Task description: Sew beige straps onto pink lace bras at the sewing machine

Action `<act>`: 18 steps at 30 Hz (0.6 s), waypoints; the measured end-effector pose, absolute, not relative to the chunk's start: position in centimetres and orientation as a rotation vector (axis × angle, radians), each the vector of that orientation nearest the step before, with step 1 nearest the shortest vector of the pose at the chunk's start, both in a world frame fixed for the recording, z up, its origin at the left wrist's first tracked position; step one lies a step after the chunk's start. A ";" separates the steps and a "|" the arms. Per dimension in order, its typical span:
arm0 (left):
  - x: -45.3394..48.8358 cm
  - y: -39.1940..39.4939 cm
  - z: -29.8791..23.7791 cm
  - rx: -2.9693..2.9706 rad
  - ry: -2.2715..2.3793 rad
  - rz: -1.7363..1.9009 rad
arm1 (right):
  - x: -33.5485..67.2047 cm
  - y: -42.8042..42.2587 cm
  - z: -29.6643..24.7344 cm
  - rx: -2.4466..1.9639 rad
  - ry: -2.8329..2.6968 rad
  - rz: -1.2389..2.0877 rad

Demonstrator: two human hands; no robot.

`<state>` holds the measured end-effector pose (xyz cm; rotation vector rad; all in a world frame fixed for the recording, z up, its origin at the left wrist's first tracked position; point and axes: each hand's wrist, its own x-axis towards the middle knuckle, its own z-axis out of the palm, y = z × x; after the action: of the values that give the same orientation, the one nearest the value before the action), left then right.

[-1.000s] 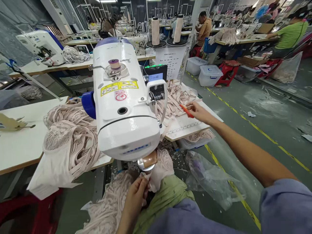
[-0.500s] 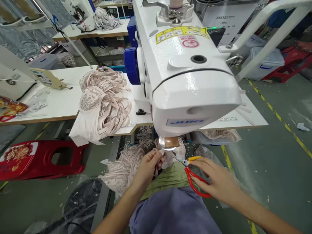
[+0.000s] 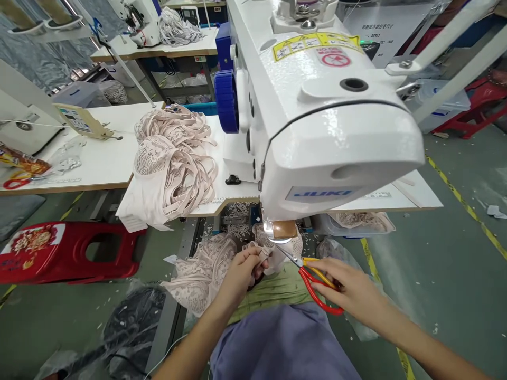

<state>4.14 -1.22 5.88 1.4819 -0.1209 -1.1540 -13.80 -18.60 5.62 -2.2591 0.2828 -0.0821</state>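
Observation:
Below the head of the white sewing machine, my left hand pinches a beige bra strap. My right hand holds scissors with one red and one yellow handle, fingers through the loops. Their blades point up and left, toward the machine's metal foot area, just right of the strap. Beige lace bras hang in a bunch to the left of my left hand, and more lace cloth lies behind it. The exact spot where the blade tips end is partly hidden.
A heap of beige bras lies on the white table left of the machine. A red stool stands at the lower left. Under the table's right side sits a clear bin with beige pieces. Another pair of scissors lies far left.
The scissor handles have closed together and the blades have shifted slightly up and left. My left hand keeps its pinch on the strap. The view has turned slightly.

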 end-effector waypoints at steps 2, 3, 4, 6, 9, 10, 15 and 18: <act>4.1 -1.1 5.7 1.467 -0.102 -1.151 | -14.2 -18.5 5.6 -2.218 0.346 -0.062; 4.1 -1.2 5.6 1.462 -0.092 -1.145 | -14.4 -18.4 5.4 -2.201 0.361 -0.046; 4.1 -1.2 5.6 1.461 -0.082 -1.135 | -14.5 -18.2 5.3 -2.185 0.364 -0.029; 4.0 -1.3 5.5 1.470 -0.071 -1.116 | -14.4 -17.8 4.9 -2.161 0.350 0.006; 3.9 -1.5 5.3 1.499 -0.086 -1.081 | -13.8 -17.1 4.5 -2.146 0.347 0.014; 3.9 -1.5 5.2 1.511 -0.100 -1.067 | -13.5 -17.0 4.4 -2.144 0.349 0.006; 3.9 -1.4 5.1 1.595 -0.191 -0.992 | -11.8 -16.8 4.4 -2.108 0.368 0.000; 4.0 -1.2 5.5 1.649 -0.238 -0.959 | -11.5 -17.2 4.6 -2.092 0.372 0.036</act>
<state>4.02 -1.21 5.52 1.6487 -0.2378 -0.9594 -11.50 -17.19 4.61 -2.0922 0.3725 0.0360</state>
